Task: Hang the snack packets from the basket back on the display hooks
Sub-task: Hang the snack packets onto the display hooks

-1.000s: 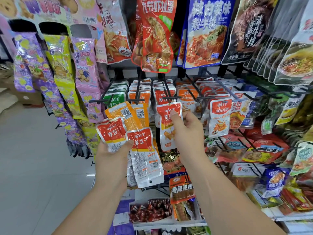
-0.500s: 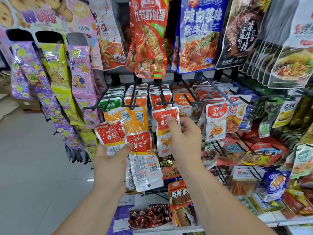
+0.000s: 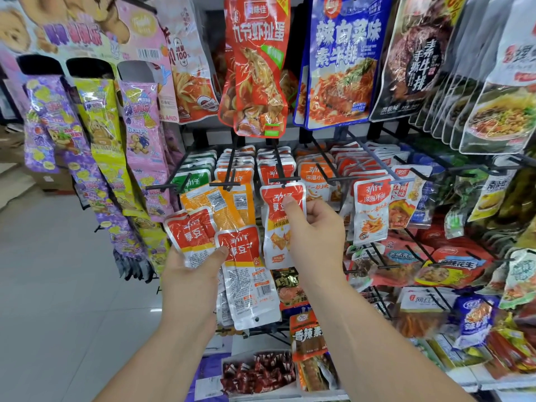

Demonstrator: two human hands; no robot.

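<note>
- Head view: a person stands at a snack display rack (image 3: 377,158), both bare forearms raised toward its black wire hooks.
- The right hand (image 3: 316,230) pinches one red-and-white snack packet (image 3: 280,227) between thumb and fingers, its top edge touching the tip of a display hook (image 3: 282,181); whether the hole is on the hook cannot be told.
- The left hand (image 3: 191,274) is closed around a fanned bundle of packets (image 3: 226,242), thumb pressed on its front: two red-topped faces show, at least two orange ones behind, and white backs with barcodes hang below.
- Behind, rows of matching small packets fill the hooks in green, orange and red columns.
- Above hang three large pouches in front view: one red (image 3: 255,65), one blue (image 3: 342,59), one dark (image 3: 414,56).
- At left, three strips of candy packets (image 3: 95,146) hang in purple, yellow and pink.
- At bottom, a clear tray (image 3: 232,358) holds many small dark-red wrapped sweets (image 3: 261,375).
</note>
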